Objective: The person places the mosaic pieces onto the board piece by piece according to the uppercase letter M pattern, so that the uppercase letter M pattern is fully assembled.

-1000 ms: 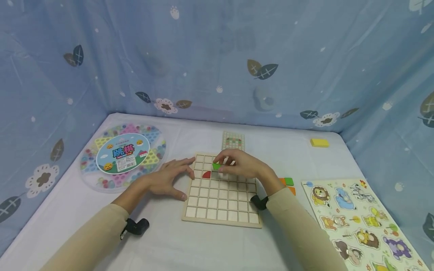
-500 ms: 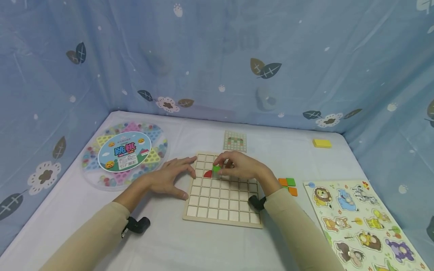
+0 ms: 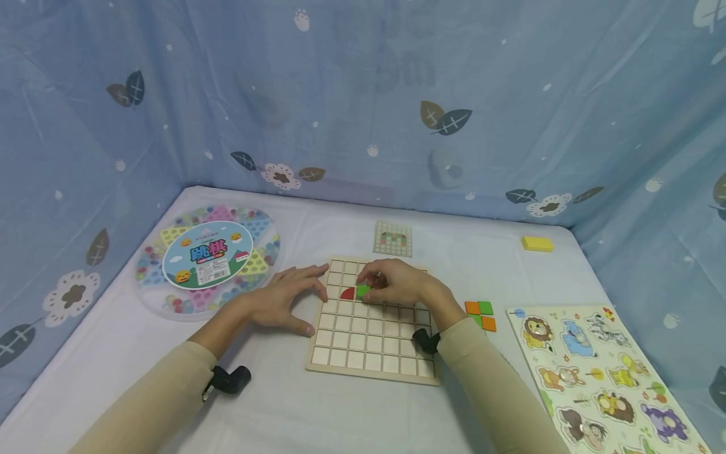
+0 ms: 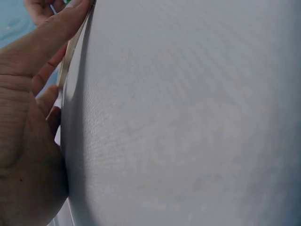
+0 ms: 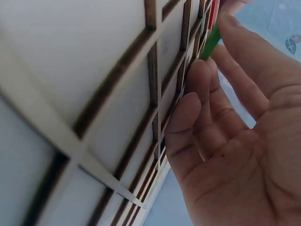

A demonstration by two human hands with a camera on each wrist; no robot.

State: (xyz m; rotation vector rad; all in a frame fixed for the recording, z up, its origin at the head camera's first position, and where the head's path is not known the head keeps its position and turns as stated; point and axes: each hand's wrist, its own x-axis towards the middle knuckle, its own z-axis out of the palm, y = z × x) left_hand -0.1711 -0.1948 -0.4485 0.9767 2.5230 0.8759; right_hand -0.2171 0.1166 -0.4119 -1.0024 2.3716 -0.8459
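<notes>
A wooden grid board (image 3: 356,360) lies on the white table. A red quarter-circle tile (image 3: 348,293) sits in one of its upper-left cells. My right hand (image 3: 399,281) pinches a green square tile (image 3: 363,291) between thumb and fingers, at the cell just right of the red one. In the right wrist view, the green tile (image 5: 212,43) shows edge-on under the thumb, tilted against the grid. My left hand (image 3: 286,299) rests spread along the board's left edge, thumb and fingertips touching it. From the left wrist, my left hand (image 4: 28,113) partly hides the board's edge.
A small pattern card (image 3: 393,239) lies behind the board. Orange and green tiles (image 3: 480,315) are to the right, partly behind my sleeve. A round marble game (image 3: 208,255) is at left, an animal puzzle (image 3: 604,378) at right, a yellow block (image 3: 536,244) at back right.
My right hand has come down slightly toward me, bringing the green square tile lower and level beside the red tile. My left hand has stayed at the board's left edge.
</notes>
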